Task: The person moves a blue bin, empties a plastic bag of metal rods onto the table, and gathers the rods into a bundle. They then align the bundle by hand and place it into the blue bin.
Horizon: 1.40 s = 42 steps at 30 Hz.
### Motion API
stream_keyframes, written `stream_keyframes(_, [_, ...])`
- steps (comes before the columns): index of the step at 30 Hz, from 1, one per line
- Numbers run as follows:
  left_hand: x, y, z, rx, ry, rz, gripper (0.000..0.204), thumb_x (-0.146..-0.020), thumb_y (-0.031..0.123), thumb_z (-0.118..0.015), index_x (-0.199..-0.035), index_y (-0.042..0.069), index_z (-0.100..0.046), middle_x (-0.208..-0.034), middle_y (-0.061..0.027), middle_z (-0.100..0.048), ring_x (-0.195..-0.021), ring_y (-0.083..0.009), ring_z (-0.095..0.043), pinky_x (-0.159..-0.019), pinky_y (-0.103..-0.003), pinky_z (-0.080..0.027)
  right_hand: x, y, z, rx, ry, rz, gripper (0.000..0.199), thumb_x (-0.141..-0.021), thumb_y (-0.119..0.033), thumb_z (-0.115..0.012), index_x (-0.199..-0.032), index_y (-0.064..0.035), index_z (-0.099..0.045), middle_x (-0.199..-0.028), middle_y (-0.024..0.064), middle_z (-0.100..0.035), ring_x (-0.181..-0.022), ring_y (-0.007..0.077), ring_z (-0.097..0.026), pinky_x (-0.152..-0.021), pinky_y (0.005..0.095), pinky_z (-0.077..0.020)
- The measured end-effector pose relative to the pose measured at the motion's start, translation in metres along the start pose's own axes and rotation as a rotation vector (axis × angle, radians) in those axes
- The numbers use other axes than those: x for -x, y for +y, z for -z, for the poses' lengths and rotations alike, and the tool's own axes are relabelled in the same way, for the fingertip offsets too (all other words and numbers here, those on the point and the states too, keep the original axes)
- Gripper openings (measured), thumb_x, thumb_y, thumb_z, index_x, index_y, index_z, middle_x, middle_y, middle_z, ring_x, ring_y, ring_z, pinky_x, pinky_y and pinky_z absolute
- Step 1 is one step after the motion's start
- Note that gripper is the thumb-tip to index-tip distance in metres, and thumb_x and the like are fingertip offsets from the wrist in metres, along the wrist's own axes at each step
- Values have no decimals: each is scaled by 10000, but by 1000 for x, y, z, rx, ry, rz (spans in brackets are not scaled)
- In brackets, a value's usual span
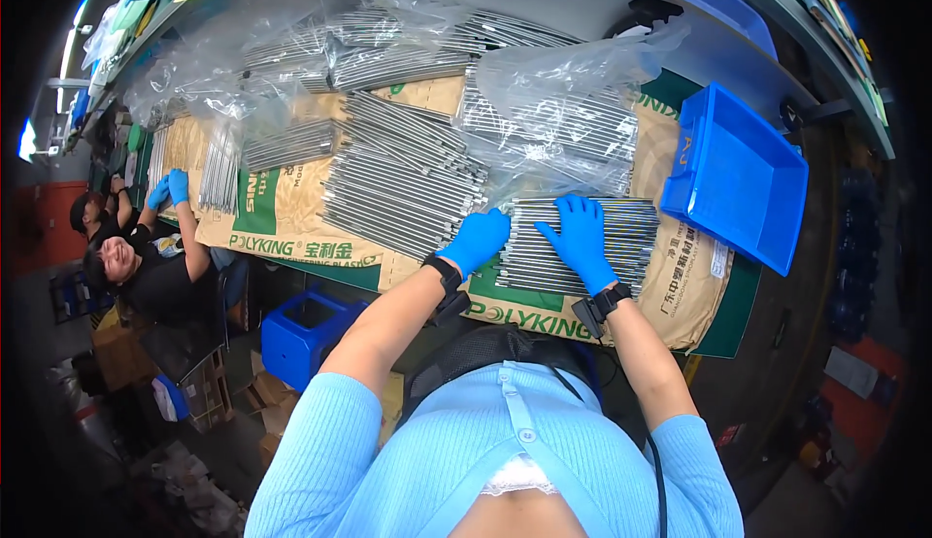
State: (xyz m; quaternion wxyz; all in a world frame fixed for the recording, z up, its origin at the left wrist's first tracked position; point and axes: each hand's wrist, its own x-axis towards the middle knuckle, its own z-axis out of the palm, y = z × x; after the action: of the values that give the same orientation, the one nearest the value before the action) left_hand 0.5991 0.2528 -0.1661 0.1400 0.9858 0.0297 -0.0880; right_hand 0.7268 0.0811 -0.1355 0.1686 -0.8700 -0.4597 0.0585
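Both gloved hands, left hand [479, 239] and right hand [581, 239], lie with fingers spread flat on the row of metal rods [621, 237] on the paper sack [291, 218]; uneven pressure could roll rods off toward the blue tray [748, 179].

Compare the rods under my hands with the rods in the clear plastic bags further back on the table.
The rods under the hands lie bare in one flat, even row on the brown paper sack; the bagged rods sit wrapped in crinkled clear plastic. The left hand and right hand press the bare row; nobody touches the bagged ones. Both are thin grey metal rods.
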Motion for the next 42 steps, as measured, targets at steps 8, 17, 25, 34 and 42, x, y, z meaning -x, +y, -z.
stream_keyframes(8, [2, -7, 14, -1, -48, -178, 65, -721, 68, -542, -769, 38, -574, -756, -150, -572, -609, -276, -610, -484, -381, -490, 11, 4, 5, -41, 11, -21, 507, -782, -431, -606, -1057, -8, -553, -1057, 134, -509, -1026, 308, -441, -960, 464, -283])
stream_keyframes(17, [3, 10, 20, -163, 52, -12, 149, -772, 114, -524, -888, 21, -512, -787, -113, -472, -613, -223, -579, -463, -357, -490, 4, 7, 10, -38, -2, 111, 501, -785, -364, -617, -1123, -7, -526, -1112, 164, -483, -1017, 327, -446, -940, 463, -309])
stream_keyframes(25, [-8, -1, 6, -100, -56, -38, 89, -748, 79, -535, -826, 39, -550, -776, -131, -527, -610, -251, -601, -472, -351, -491, -27, -4, -13, -188, -19, 91, 404, -814, -392, -572, -950, -12, -582, -923, 143, -542, -901, 286, -500, -814, 402, -392])
stream_keyframes(34, [-9, 0, 2, -68, -37, -126, 78, -751, 99, -540, -810, 52, -561, -735, -131, -561, -602, -274, -615, -476, -375, -485, -21, -2, -19, -84, -21, 37, 360, -836, -395, -540, -766, -46, -593, -761, 110, -554, -753, 268, -517, -737, 384, -389])
stream_keyframes(42, [4, -8, 27, 51, 19, 29, 76, -795, 121, -521, -802, 48, -540, -740, -153, -565, -610, -324, -592, -507, -431, -469, 7, -3, -3, -151, -5, 110, 301, -809, -341, -584, -734, -50, -589, -749, 102, -547, -736, 261, -511, -732, 392, -380])
